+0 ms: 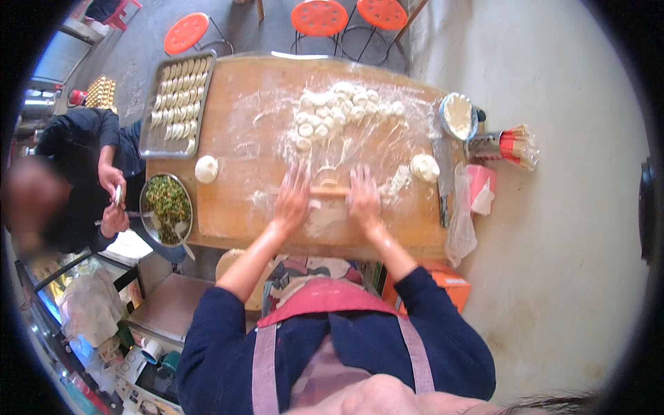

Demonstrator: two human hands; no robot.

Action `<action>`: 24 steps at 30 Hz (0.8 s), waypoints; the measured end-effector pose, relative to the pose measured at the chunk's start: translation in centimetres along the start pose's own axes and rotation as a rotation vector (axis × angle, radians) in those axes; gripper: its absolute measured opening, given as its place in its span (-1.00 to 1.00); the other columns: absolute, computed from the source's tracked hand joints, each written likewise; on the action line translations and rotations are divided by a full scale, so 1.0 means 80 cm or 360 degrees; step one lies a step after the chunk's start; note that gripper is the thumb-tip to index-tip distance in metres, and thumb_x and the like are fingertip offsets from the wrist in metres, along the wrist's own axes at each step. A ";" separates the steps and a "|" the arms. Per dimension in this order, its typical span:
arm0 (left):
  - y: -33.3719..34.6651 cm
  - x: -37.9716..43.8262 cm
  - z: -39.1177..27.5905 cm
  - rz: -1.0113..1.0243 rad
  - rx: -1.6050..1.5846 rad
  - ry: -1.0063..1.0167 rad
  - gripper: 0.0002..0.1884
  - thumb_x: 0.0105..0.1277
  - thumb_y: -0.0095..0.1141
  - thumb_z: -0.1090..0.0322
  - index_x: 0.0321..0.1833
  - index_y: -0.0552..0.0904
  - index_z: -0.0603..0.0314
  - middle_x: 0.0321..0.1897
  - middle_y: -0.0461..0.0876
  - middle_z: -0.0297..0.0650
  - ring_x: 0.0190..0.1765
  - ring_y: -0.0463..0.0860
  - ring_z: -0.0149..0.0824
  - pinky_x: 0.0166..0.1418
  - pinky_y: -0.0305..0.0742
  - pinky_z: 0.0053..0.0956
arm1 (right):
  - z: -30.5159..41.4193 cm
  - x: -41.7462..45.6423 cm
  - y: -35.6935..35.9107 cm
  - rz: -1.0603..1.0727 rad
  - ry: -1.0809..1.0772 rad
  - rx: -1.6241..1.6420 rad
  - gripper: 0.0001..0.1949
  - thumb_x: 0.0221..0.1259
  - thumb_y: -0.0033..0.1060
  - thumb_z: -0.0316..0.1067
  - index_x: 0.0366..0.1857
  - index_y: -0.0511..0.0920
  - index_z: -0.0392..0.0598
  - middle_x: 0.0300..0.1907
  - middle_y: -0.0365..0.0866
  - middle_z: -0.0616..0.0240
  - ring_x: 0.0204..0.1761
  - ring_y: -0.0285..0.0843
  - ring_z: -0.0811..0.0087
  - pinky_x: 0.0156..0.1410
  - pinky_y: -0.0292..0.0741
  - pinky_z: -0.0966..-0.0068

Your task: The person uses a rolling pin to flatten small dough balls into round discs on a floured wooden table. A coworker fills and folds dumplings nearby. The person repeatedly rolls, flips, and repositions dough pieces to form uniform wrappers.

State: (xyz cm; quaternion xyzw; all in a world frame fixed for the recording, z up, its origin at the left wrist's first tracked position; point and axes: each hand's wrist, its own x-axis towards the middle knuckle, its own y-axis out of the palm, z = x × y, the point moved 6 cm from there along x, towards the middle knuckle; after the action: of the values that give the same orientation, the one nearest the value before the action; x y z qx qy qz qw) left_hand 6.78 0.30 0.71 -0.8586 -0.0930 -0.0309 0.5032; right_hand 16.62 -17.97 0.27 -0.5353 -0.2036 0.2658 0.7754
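My left hand [294,196] and my right hand [363,197] lie flat, palms down, on the two ends of a wooden rolling pin [330,191] near the front of the floured wooden table. What lies under the palms is hidden. Just beyond the pin is a small pale piece [329,182], perhaps dough. Farther back sits a cluster of small floured dough pieces [332,111]. A stack of round dough wrappers [425,167] lies to the right of my right hand, and another pale round stack [207,169] stands well to the left of my left hand.
At the left, a person [85,140] holds a dumpling over a bowl of chopped green filling [167,207]. A metal tray [143,140] holds rows of dumplings. Along the right edge are a cleaver [442,161], a flour bowl [458,115], a chopstick holder [485,146] and a tissue box [477,181].
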 end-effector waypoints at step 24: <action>-0.002 0.054 0.044 -0.0126 0.0071 -0.0136 -0.01 0.45 0.22 -0.06 0.69 0.10 0.54 0.74 0.01 0.29 0.76 0.04 0.24 0.79 -0.03 0.11 | 0.011 0.083 -0.016 -0.0141 -0.0053 0.0080 -0.35 0.46 0.02 -0.28 0.58 0.29 -0.35 0.66 0.21 -0.21 0.71 0.11 -0.21 0.74 0.08 -0.18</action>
State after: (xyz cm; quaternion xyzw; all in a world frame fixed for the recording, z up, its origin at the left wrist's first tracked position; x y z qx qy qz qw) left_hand 10.84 4.00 -0.25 -0.8434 -0.1490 -0.0119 0.5162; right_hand 21.50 -13.51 1.98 -0.5016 -0.2333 0.2453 0.7961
